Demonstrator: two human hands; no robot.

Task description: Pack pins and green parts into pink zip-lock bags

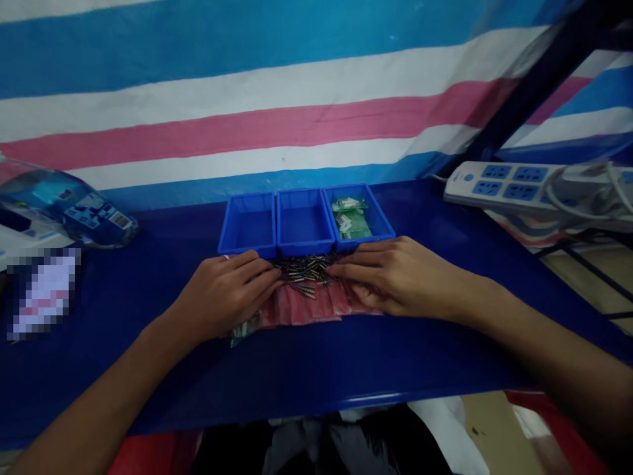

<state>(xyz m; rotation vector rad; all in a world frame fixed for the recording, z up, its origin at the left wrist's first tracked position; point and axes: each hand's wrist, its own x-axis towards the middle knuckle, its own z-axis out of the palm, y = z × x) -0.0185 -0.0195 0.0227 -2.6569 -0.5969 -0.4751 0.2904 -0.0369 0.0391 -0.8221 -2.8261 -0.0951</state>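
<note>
A pile of small dark metal pins (304, 269) lies in front of three joined blue bins, between my hands. Flat red packets (309, 307) lie in a row nearer me, partly under the pins. My left hand (232, 290) rests at the left end of the pile, fingers together against the pins; what it holds, if anything, is hidden. At the right end, my right hand (390, 274) lies over the red packets, its fingers pressed together at the pins. A small clear-green packet (244, 328) shows below my left hand. Green packets (352, 218) sit in the right bin.
The left bin (250, 221) and middle bin (304, 221) stand against a striped sheet (277, 125). A plastic bottle (93, 208) lies at the left. A white power strip (514, 185) with cables is at the right. The blue table's front edge (346, 401) runs near my body.
</note>
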